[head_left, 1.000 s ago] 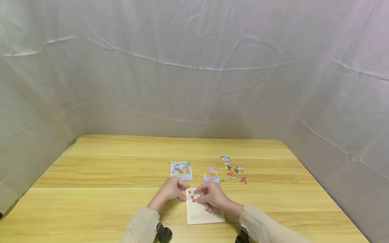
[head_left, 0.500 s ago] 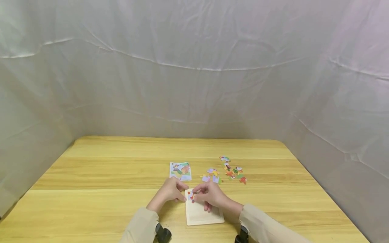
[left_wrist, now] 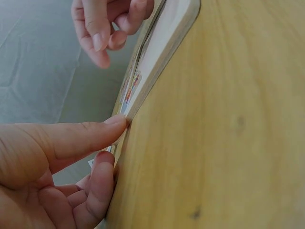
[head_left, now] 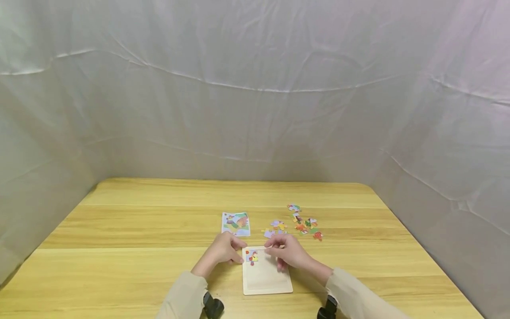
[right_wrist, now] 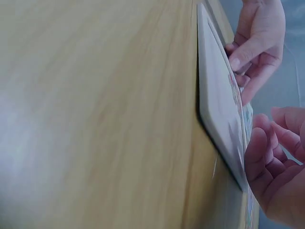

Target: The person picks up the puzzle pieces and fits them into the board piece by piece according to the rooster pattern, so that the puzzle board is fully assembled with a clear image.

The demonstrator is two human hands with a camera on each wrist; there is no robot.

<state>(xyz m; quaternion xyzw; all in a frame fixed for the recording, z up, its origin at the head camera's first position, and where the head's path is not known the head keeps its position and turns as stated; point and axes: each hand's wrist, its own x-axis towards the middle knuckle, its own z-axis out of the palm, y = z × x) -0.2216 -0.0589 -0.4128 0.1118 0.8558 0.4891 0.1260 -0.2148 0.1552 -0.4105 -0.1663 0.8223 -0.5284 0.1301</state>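
A pale wooden puzzle tray (head_left: pixel 266 280) lies flat on the table, with joined jigsaw pieces (head_left: pixel 253 256) in its far left corner. My left hand (head_left: pixel 224 249) holds that corner, thumb against the left edge; the left wrist view shows the thumb (left_wrist: pixel 90 136) touching the tray's side. Over the tray's far right part hovers my right hand (head_left: pixel 290 252), its fingers loosely bent. Nothing shows between the right fingers (right_wrist: pixel 257 148) in the right wrist view.
Behind the tray lies a small picture card (head_left: pixel 237 224). Several loose jigsaw pieces (head_left: pixel 302 227) are scattered to the right of it, some partly behind my right hand. A grey cloth wall (head_left: pixel 255 133) borders the wooden table (head_left: pixel 139 266).
My right hand has let go of the jigsaw piece in the tray and moved right, uncovering the pieces in the corner. My left hand stays at the tray's corner.
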